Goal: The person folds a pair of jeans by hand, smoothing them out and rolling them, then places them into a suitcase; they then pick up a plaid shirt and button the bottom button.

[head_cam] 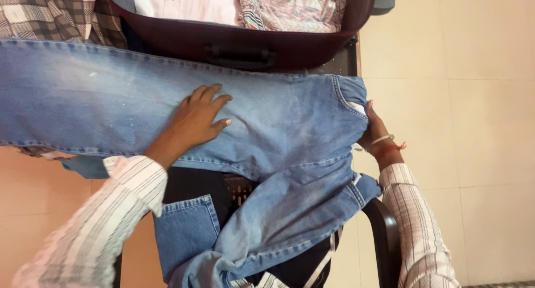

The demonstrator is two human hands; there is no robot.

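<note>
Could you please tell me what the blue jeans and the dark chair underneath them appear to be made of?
The jeans look like faded, matte cotton denim: visible twill, stitched seams, worn pale patches. The left hand lies flat on them. The chair seems to be moulded plastic, dark and slightly glossy, judging by its smooth rounded arm, though this is uncertain.

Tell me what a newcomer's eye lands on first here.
The light blue jeans dominate, spread across a black chair. The left hand lies flat on one leg; the right hand is at the waistband. Behind, an open maroon suitcase holds folded clothes.
</note>
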